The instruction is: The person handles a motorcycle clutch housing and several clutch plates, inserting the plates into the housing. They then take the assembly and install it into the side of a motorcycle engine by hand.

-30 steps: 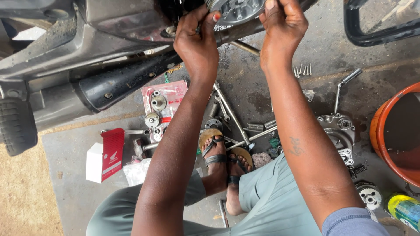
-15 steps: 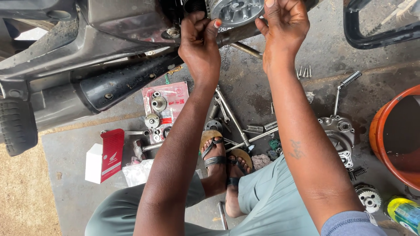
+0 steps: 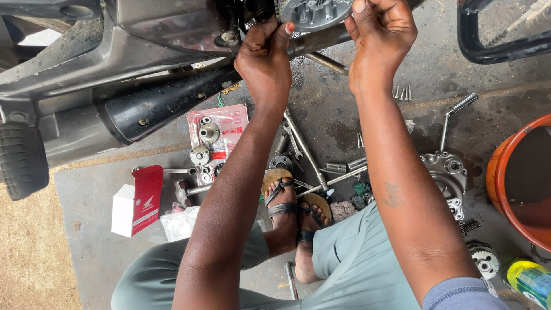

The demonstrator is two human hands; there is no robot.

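Round metal engine part [image 3: 314, 12] sits at the top edge of the head view, mounted on the side of the motorcycle engine [image 3: 172, 23] above the black exhaust pipe [image 3: 166, 103]. I see my left hand [image 3: 265, 57] curled against its lower left rim, thumb up and fingers folded; I cannot tell whether it grips the part or a small fastener beside it. My right hand [image 3: 381, 37] is closed in a loose fist on the right rim, apparently steadying it.

Hazards I judge from this position:

1. Drop. Both hands hold only the rim. If either grip loosens, the part may fall onto the concrete floor [image 3: 344, 120], or onto my sandalled feet [image 3: 287, 201] directly beneath.
2. Slip. The floor below the engine looks wet or oily. Oil on the fingers would reduce hold on smooth metal.
3. Lost hardware. Loose bolts [image 3: 403, 92], long shafts [image 3: 304, 149], small gears on the red paper sheet [image 3: 221, 129] and a cast engine cover [image 3: 445, 175] lie scattered near my feet. A falling part would scatter them; a shifting foot would do the same.
4. Pinching. Fingers folded between rim and casing may be trapped if the part seats suddenly.
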